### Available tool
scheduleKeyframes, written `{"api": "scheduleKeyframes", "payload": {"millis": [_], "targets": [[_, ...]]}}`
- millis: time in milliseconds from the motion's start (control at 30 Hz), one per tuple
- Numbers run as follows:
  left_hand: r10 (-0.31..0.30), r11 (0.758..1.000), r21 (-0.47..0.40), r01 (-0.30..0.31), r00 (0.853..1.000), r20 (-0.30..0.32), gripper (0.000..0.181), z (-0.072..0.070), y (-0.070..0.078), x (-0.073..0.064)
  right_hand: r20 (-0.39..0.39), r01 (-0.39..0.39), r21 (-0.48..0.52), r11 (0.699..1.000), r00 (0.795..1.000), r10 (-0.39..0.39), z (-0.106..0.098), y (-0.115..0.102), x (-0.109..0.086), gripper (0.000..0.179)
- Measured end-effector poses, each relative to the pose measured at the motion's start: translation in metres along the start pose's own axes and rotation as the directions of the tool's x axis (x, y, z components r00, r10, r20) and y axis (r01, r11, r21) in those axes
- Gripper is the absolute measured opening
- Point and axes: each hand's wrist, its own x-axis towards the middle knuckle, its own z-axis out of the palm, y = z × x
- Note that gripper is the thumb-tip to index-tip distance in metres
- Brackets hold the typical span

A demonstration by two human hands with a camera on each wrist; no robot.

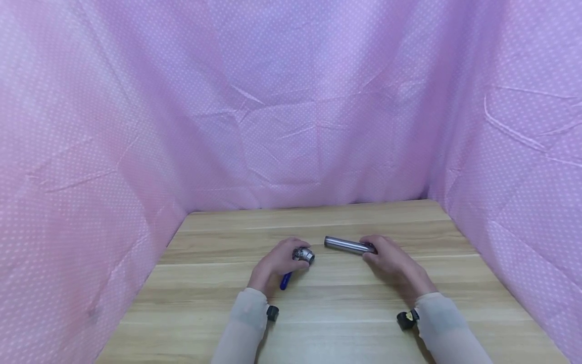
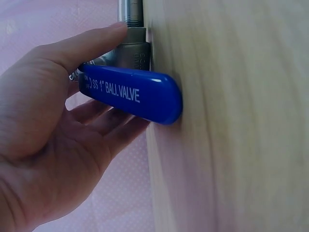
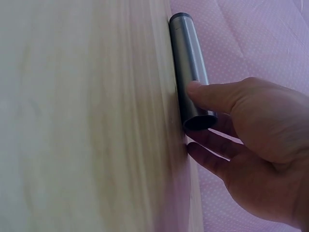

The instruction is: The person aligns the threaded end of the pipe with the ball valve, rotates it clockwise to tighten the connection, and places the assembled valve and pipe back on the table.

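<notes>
A steel ball valve [image 1: 306, 255] lies on the wooden table, held by my left hand [image 1: 282, 257] between the thumb and the fingers. Its blue lever [image 2: 130, 94], lettered "BALL VALVE", points back toward me below the palm. To the right is a straight metal pipe [image 1: 346, 245], its left end facing the valve across a small gap. My right hand [image 1: 386, 255] grips this pipe near its right end. In the right wrist view the thumb [image 3: 212, 94] presses the pipe's side, the open bore faces the camera, and the fingers are partly hidden underneath.
The wooden table [image 1: 336, 313] has its back edge against a pink dotted cloth [image 1: 291, 126], which also hangs along both sides. A small black camera [image 1: 273, 313] sits on the left wrist, and another black device [image 1: 406, 320] on the right wrist.
</notes>
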Motion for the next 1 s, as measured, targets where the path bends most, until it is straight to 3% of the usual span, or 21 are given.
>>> {"api": "scheduleKeyframes", "payload": {"millis": [500, 1000], "targets": [[-0.011, 0.999, -0.050, 0.011, 1.000, 0.004, 0.053, -0.0016, 0.0004, -0.0010, 0.005, -0.024, 0.020, 1.000, 1.000, 0.024, 0.0007, 0.0022, 0.0015, 0.029], [-0.028, 0.997, -0.074, 0.026, 0.999, -0.020, 0.051, -0.0030, -0.0001, -0.0024, -0.040, -0.019, 0.166, 0.986, 0.999, 0.026, 0.0021, -0.0004, -0.0005, 0.029]]}}
